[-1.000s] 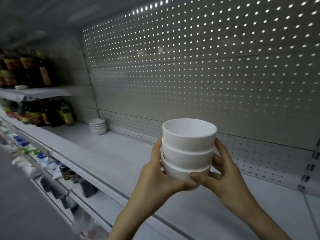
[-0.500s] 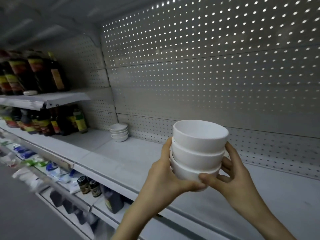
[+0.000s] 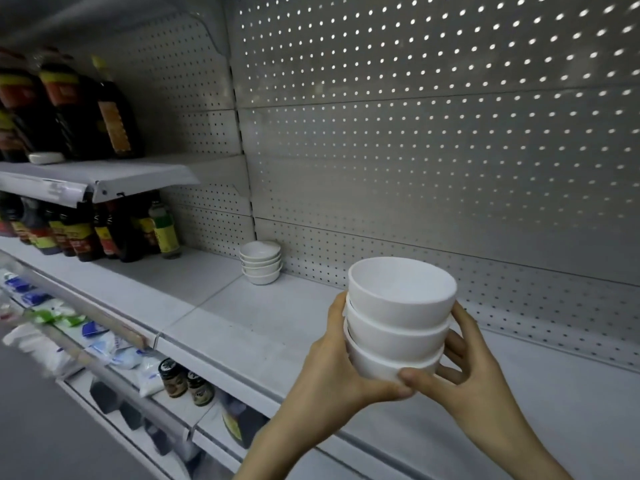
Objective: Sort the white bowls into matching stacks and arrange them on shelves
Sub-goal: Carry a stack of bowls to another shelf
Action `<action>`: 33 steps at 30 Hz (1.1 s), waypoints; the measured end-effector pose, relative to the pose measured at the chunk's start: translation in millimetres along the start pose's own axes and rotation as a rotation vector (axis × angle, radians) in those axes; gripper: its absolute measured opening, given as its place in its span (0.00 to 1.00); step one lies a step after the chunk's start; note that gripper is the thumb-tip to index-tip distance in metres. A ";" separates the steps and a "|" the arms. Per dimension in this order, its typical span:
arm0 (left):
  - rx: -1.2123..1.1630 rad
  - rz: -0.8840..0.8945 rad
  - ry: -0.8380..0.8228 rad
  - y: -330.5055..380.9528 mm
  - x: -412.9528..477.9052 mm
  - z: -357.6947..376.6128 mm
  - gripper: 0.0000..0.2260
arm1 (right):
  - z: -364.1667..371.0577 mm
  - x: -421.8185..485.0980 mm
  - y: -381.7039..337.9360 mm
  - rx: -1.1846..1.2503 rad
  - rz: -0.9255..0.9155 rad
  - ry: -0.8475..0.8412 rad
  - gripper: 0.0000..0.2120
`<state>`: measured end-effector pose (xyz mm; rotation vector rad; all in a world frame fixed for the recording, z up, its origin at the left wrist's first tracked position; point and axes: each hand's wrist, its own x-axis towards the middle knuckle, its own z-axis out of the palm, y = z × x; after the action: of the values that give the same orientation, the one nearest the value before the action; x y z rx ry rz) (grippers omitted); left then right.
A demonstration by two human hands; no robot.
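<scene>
Two hands hold a stack of three white bowls (image 3: 398,317) above the grey shelf (image 3: 242,317).

The bowls are plain, matte and deep with steep sides. They are nested upright so that each rim shows as a step below the next, and the top one is empty. The left hand (image 3: 332,372) grips the stack's left side with its thumb curled under the bottom bowl. The right hand (image 3: 464,368) wraps the right side, fingers spread behind and thumb at the base, its tip touching the left thumb. Farther left, a second stack of shallower white bowls (image 3: 260,262) stands on the same shelf against the pegboard back (image 3: 415,150). Dark sauce bottles (image 3: 104,233) fill the shelf's far left end.
</scene>
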<state>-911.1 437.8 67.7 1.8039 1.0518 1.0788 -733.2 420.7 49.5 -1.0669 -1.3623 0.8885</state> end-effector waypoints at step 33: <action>-0.116 -0.065 -0.235 -265.1 190.1 -194.1 0.47 | 229.8 220.0 177.4 0.022 0.219 0.118 0.54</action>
<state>-1100.8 745.1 -49.4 1.7427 0.8824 0.8477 -934.0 700.5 -69.0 -1.2487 -1.1506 0.9810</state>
